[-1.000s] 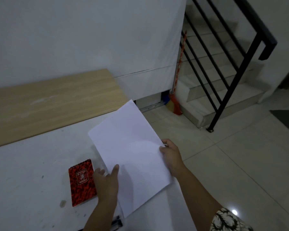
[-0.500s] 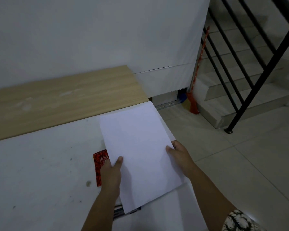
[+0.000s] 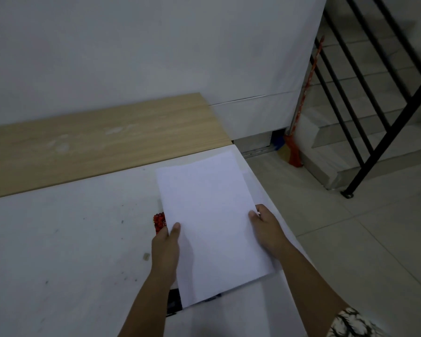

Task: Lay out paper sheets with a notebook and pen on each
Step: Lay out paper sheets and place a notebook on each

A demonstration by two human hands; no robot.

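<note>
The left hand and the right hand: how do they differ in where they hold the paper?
The left hand pinches the paper sheet at its left edge, thumb on top; the right hand pinches the right edge, farther up. The left hand hides most of the red notebook; the right hides nothing. Both grip one sheet.

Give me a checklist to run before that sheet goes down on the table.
1. Both hands grip the white paper sheet: left hand and right hand on opposite edges: ok.
2. Sheet uncreased: ok.
3. Landing spot free: not ok, red patterned notebook lies partly under the sheet.
4. Sheet within the white table edge: cannot tell.
5. Pen located: cannot tell; dark item below the sheet is unclear.
</note>
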